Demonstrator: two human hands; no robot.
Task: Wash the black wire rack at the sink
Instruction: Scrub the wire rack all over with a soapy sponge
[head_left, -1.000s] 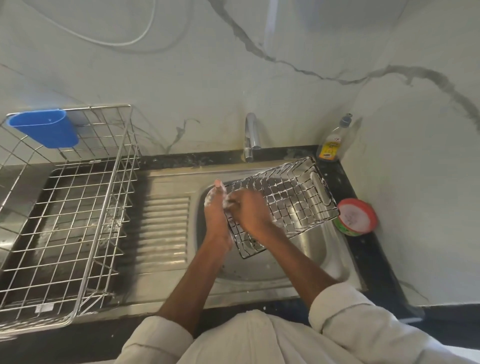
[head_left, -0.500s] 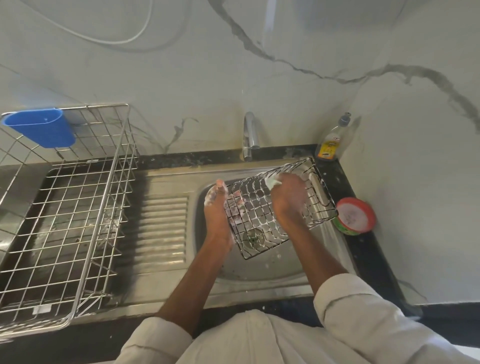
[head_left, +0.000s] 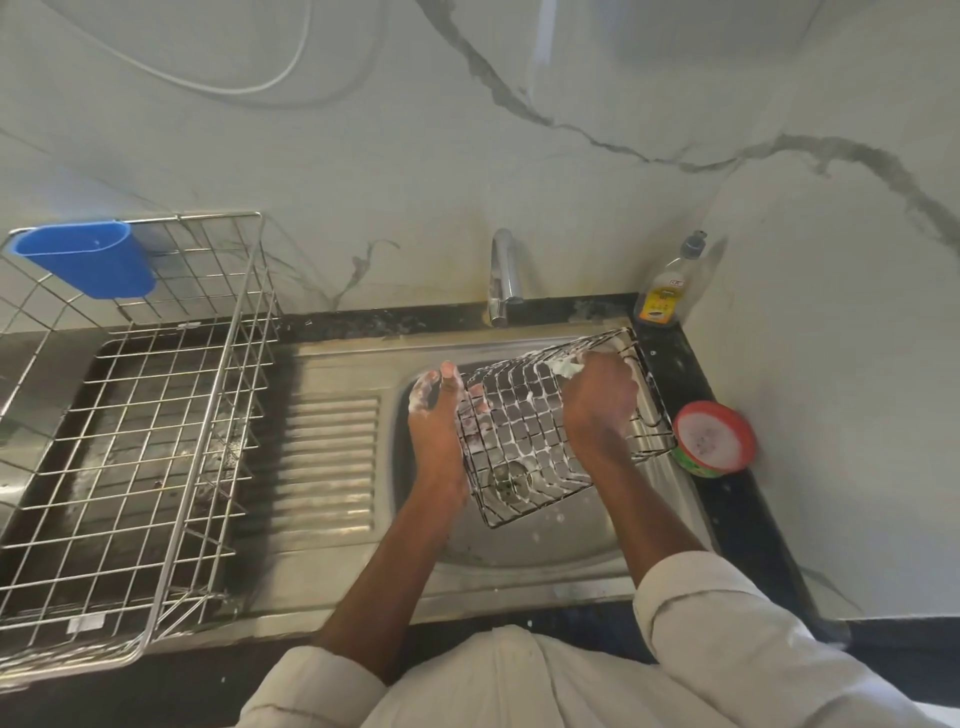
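Note:
A black wire rack (head_left: 524, 447), streaked with white foam, is tilted over the steel sink basin (head_left: 524, 551). My left hand (head_left: 439, 410) grips the rack's left edge, soapy, thumb up and fingers curled behind the wires. My right hand (head_left: 597, 400) presses a foamy white scrubber (head_left: 566, 368) against the rack's far right part, fingers curled round it. The tap (head_left: 503, 278) stands behind the basin; no water runs from it.
A large steel wire drying basket (head_left: 130, 436) with a blue plastic cup (head_left: 85, 260) fills the drainboard on the left. A dish-soap bottle (head_left: 667, 286) stands in the back right corner. A red-rimmed tub of soap (head_left: 714, 439) sits right of the sink. Walls close behind and right.
My right hand with the scrubber has moved from the rack's near left part across to its far right edge. My left hand has kept its hold in place.

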